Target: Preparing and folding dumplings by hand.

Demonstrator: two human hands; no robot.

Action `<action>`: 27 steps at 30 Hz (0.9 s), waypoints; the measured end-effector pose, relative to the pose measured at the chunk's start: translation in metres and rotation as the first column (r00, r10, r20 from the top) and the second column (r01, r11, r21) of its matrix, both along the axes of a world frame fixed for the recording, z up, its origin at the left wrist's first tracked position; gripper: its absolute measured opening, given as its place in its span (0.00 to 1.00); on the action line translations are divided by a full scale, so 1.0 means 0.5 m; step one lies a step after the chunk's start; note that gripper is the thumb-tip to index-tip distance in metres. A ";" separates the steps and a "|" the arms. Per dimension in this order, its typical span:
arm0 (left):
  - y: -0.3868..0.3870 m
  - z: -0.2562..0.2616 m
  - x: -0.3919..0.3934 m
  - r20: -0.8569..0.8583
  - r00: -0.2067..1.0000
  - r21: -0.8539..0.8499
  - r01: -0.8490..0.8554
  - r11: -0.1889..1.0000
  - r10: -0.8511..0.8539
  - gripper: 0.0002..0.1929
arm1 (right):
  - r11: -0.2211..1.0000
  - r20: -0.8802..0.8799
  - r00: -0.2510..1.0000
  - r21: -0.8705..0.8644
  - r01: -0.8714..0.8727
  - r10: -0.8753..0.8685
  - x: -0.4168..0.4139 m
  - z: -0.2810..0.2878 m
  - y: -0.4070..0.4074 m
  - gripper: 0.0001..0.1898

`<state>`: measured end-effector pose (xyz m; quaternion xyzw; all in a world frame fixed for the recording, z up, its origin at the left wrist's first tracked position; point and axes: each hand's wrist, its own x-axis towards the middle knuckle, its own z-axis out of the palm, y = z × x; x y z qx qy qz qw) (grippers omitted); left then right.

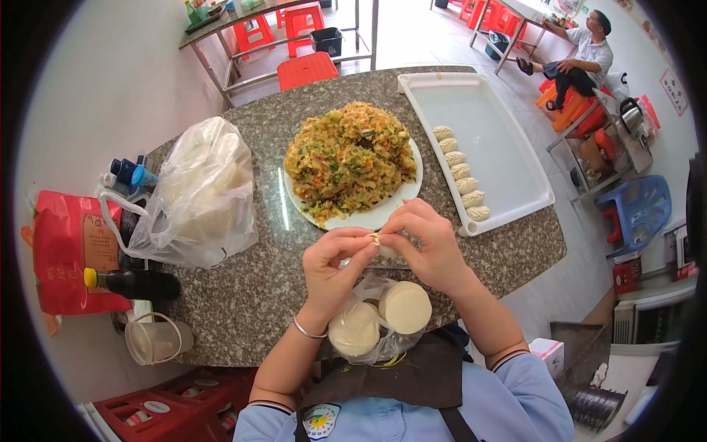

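Note:
My left hand (339,265) and my right hand (428,240) meet in front of me, their fingertips pinching the edge of one small dumpling (386,251), mostly hidden by the fingers. Just beyond is a white plate (395,208) heaped with chopped vegetable filling (351,163). Below the hands, two stacks of round dough wrappers lie by a clear plastic bag, the left stack (354,330) under the film and the right stack (406,308) uncovered. To the right, a white plastic tray (497,143) holds a row of pleated dumplings (460,170) along its left side.
On the speckled stone table (237,315), a full plastic bag (204,193) stands left, near a dark bottle with a yellow cap (143,284), a red package (72,248) and a clear bucket (160,338). A seated person (588,58) is at the far right, away from my hands.

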<state>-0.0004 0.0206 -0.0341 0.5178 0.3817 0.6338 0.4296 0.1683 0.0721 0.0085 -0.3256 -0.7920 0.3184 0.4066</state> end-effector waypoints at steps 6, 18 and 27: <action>0.000 0.005 0.005 0.025 0.998 -0.042 -0.054 0.998 0.056 0.06 | 0.991 0.026 0.999 0.133 0.024 -0.028 -0.007 -0.005 -0.006 0.05; -0.001 0.003 -0.007 -0.030 0.999 0.015 0.015 1.000 -0.014 0.07 | 0.995 0.027 0.999 -0.098 -0.030 0.033 0.004 0.022 0.000 0.05; -0.001 0.007 0.000 0.036 0.999 -0.042 -0.012 0.999 0.014 0.08 | 0.994 -0.004 0.999 0.101 0.041 -0.041 -0.012 -0.004 -0.009 0.04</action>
